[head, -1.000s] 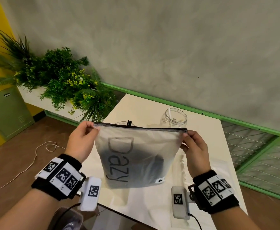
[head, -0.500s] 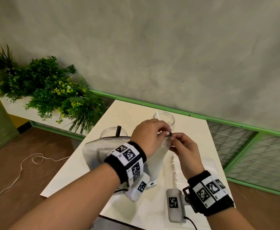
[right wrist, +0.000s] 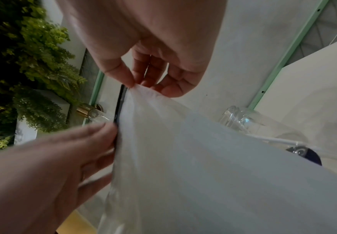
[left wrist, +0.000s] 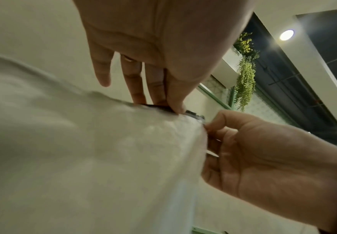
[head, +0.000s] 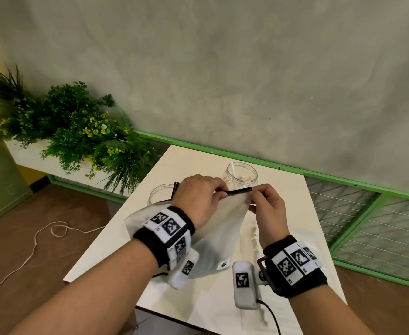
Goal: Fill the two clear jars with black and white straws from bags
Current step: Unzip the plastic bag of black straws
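I hold a frosted white zip bag (head: 223, 226) above the table, its dark contents hidden. My left hand (head: 219, 192) pinches the black zip strip (head: 238, 190) along the top. My right hand (head: 253, 194) pinches the bag's right top corner. The wrist views show the same pinches: left hand (left wrist: 175, 109) on the strip, right hand (right wrist: 137, 85) on the bag (right wrist: 203, 158) corner. Behind the bag stand two clear jars. The left jar (head: 160, 197) holds black straws (head: 175, 189). The right jar (head: 242, 175) holds a white straw (head: 233, 168).
The white table (head: 283, 204) ends close to me and at left. A clear bag (head: 254, 238) lies flat on it under my right wrist. Green plants (head: 77, 136) stand at left, a green rail with wire mesh (head: 368, 226) at right, and a white cord (head: 36, 240) on the floor.
My left hand crossed from the bag's left top corner to the right end beside my right hand. It has since drawn slightly left, baring a short stretch of black zip.
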Tool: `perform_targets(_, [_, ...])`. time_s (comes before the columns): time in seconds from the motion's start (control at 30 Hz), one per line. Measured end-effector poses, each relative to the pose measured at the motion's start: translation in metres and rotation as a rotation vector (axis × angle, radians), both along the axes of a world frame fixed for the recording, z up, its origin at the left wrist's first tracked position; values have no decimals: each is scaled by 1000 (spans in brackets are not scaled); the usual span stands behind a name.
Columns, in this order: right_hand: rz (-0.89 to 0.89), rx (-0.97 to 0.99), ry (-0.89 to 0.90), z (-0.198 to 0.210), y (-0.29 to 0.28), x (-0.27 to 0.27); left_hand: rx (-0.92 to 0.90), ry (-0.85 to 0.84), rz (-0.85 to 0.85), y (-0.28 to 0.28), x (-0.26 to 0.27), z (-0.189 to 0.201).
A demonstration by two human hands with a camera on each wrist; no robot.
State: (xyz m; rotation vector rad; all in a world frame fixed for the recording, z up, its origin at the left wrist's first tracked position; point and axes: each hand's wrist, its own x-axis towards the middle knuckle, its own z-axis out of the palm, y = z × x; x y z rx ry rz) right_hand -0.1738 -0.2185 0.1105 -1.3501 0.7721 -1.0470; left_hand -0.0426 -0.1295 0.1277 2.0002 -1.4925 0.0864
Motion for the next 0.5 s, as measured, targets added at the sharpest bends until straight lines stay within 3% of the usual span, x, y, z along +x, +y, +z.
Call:
perform_targets(0.1, [-32,12,-45,1,-2,2,15,-84,93,37,36,-5])
perform_targets(0.23, [-52,31,-109,0,-4,6,43,-61,197,88,79,-10])
perform_targets(0.5, [-31,2,-102,-4,-9,11,50,-7,339,126,104,-17])
